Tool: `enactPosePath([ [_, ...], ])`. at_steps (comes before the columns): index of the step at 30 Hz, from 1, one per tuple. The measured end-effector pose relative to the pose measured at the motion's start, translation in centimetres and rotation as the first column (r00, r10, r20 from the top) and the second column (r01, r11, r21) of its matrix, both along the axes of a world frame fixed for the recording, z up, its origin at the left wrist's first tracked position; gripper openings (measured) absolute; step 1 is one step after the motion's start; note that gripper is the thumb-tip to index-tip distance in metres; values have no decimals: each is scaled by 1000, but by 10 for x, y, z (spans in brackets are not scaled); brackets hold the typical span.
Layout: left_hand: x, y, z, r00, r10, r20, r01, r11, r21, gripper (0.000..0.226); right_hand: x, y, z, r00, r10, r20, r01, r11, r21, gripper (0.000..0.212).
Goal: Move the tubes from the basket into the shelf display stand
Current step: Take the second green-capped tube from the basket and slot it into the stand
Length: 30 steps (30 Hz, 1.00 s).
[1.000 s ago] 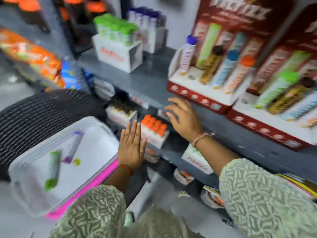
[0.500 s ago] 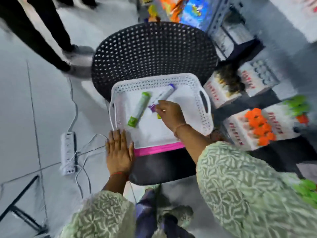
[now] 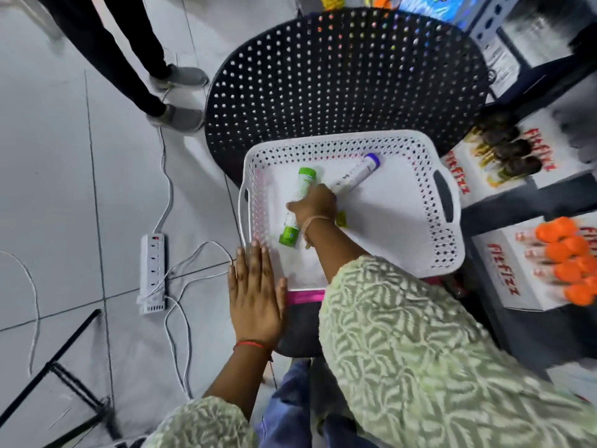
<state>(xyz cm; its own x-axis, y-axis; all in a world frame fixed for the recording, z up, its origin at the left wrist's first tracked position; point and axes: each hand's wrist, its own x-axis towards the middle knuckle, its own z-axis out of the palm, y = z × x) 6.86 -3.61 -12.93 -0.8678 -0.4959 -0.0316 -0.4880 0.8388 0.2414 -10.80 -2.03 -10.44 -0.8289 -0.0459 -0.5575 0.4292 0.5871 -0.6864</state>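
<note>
Basket [image 3: 449, 221] open-topped, reachable from above; perforated walls fence all sides. Right half of floor bare. Left-centre crowded: green tube [image 3: 298, 195], purple-capped tube [image 3: 357, 174], right hand [image 3: 315, 205] over both. Left hand [image 3: 256, 295] flat across lower-left corner, blocks that rim. Chair back [image 3: 345, 76] walls off upper side. Boxes of orange-capped tubes [image 3: 562, 263] and dark-capped tubes [image 3: 504, 153] crowd frame right. Floor at frame left open, except power strip [image 3: 153, 273] and cables.
</note>
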Motion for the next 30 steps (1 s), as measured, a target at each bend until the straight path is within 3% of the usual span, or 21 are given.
enactPosePath([
  [3,5,-3,3,999,-30,17,30,1000,-5,62,-1,35,18,997,-40,60,50,983,-176,48],
  [5,3,-4,11,998,-62,26,62,998,29,62,1,69,38,983,-132,126,174,886,-430,31],
  [7,-2,3,25,991,-131,20,130,990,53,67,4,112,63,971,-158,178,235,758,-609,29],
  [11,-33,49,56,960,-264,-90,271,958,90,63,16,204,122,966,-234,110,240,654,-717,32],
  [14,-72,113,92,895,-401,-195,427,897,112,58,29,271,164,920,-389,45,284,584,-760,29],
  [16,-93,161,119,801,-531,-278,574,812,103,57,41,317,191,876,-483,1,303,550,-778,31],
  [19,-115,233,151,619,-680,-392,756,652,64,56,66,382,229,801,-588,-111,323,580,-748,30],
  [23,-117,325,184,336,-819,-464,921,388,-18,52,110,459,278,637,-742,-209,391,545,-742,35],
  [27,-109,386,199,167,-863,-477,979,204,-26,47,137,519,322,481,-863,-151,484,405,-776,35],
  [30,-108,413,203,109,-896,-431,992,127,-13,50,146,547,348,389,-921,-39,523,255,-813,25],
])
